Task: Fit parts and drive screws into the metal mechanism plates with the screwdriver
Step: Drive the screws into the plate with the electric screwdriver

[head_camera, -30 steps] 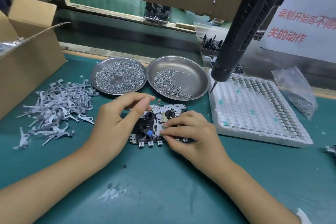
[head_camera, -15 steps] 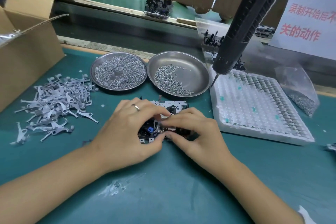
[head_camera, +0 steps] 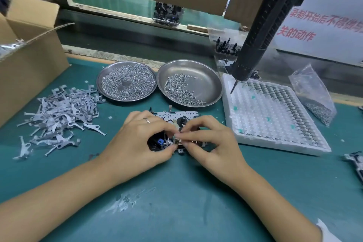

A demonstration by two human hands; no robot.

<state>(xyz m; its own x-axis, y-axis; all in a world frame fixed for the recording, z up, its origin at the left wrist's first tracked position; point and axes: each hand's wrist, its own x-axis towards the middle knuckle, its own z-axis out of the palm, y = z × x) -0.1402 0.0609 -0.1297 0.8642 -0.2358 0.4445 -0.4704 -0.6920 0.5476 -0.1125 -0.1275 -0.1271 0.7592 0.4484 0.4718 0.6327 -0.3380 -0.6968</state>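
Observation:
A metal mechanism plate (head_camera: 177, 115) with black parts and a small blue piece lies flat on the green mat at the centre. My left hand (head_camera: 137, 143), ring on one finger, curls over its left half and grips it. My right hand (head_camera: 212, 143) pinches a small metal part against the plate's front edge, fingertips meeting those of the left. The black electric screwdriver (head_camera: 261, 29) hangs untouched at the upper right, its bit above the white foam tray (head_camera: 275, 122). Two steel dishes (head_camera: 126, 82) (head_camera: 204, 78) behind the plate hold several screws.
A heap of grey metal levers (head_camera: 59, 116) lies to the left, beside a cardboard box (head_camera: 29, 61). A clear bag of small parts (head_camera: 314, 96) sits at the right. Another mechanism (head_camera: 355, 161) shows at the right edge. A conveyor runs behind the mat.
My left hand came down from reaching over the plate's top to cover its left side. Both hands closed together at the plate's front edge over the small part.

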